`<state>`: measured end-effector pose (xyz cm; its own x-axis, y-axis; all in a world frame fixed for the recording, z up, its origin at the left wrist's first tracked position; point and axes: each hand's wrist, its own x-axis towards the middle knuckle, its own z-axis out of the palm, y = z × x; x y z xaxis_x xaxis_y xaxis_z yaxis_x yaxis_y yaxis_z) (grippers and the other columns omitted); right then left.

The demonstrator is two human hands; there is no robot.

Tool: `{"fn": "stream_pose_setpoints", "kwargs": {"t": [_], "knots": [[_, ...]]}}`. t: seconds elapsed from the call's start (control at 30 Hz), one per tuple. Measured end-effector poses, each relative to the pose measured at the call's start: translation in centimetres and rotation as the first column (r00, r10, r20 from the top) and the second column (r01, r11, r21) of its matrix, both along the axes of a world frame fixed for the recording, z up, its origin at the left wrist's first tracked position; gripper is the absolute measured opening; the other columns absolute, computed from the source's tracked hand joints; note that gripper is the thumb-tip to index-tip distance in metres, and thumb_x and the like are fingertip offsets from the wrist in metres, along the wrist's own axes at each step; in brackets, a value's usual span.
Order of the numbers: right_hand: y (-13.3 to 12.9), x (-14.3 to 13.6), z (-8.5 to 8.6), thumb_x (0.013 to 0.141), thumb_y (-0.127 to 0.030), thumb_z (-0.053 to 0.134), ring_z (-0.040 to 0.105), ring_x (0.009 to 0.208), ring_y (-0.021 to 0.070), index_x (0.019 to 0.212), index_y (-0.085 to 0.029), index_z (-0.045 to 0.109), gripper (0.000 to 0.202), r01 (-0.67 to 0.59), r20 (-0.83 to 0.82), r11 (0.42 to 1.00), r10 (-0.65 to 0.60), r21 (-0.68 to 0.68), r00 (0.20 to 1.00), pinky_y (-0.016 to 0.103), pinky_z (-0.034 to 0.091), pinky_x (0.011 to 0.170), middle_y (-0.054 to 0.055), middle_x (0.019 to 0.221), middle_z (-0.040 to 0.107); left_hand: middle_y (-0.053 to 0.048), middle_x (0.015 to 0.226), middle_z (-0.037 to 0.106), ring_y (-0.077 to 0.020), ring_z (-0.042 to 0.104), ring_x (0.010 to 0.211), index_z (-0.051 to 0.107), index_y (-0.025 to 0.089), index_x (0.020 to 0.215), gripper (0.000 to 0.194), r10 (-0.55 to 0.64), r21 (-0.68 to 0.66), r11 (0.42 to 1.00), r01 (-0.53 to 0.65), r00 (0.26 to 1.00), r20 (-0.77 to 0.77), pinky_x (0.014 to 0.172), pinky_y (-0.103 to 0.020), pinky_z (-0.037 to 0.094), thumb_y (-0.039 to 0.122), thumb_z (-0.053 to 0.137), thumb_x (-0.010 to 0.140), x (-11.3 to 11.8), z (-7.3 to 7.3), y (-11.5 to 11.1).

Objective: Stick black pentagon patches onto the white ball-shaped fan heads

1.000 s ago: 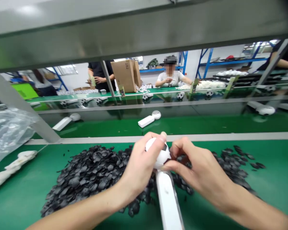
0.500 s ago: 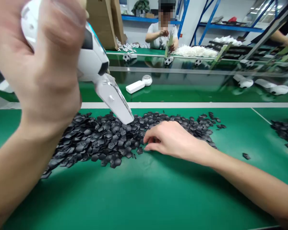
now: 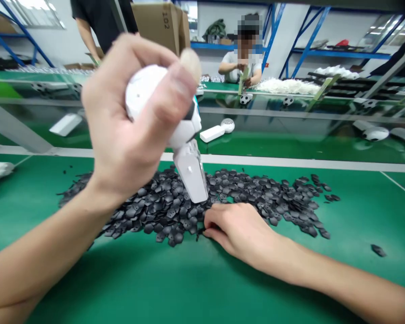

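My left hand is raised close to the camera, gripping the round football-patterned head of a white handheld fan, whose handle points down toward the table. My right hand rests on the green table mat at the near edge of a wide pile of small black pentagon pieces. Its fingertips are pinched together at the pile's edge; whether they hold a piece is hidden.
Beyond a white strip runs a green conveyor belt carrying another white fan. A metal frame post slants at left. Across the line a seated person works; another person stands by a cardboard box.
My left hand has carried the fan from the upper left toward the middle and turned its handle more upright. My right hand stays at the pile's near edge. The view has shifted.
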<state>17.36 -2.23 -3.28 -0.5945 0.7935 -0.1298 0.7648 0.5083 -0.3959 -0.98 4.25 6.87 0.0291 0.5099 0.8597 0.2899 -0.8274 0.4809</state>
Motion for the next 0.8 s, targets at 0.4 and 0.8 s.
{"fn": "stream_pose_setpoints", "kwargs": {"t": [0.4,0.8], "knots": [[0.6,1.1,1.7,0.094,-0.027,0.078,0.074,0.082,0.023,0.088,-0.025,0.08,0.006,0.064,0.069,0.988,-0.054,-0.143,0.996,0.03,0.033,0.065,-0.002,0.085,0.079,0.006,0.081,0.062,-0.0133,0.059,0.075,0.073,0.022,0.1,0.04,0.005,-0.089,0.996,-0.008,0.999,-0.035,0.07,-0.033,0.047,0.062,0.074,0.095,-0.3,0.0,0.3],[0.2,0.2,1.3,0.093,-0.025,0.078,0.073,0.088,0.022,0.093,-0.024,0.078,0.002,0.044,0.017,0.991,-0.042,-0.126,0.999,0.029,0.036,0.068,-0.001,0.096,0.079,0.004,0.08,0.064,-0.0113,0.058,0.072,0.071,0.02,0.093,0.013,-0.011,-0.055,0.998,0.011,1.0,0.007,0.066,-0.028,0.046,0.032,0.072,0.099,0.3,-0.3,0.0]]}}
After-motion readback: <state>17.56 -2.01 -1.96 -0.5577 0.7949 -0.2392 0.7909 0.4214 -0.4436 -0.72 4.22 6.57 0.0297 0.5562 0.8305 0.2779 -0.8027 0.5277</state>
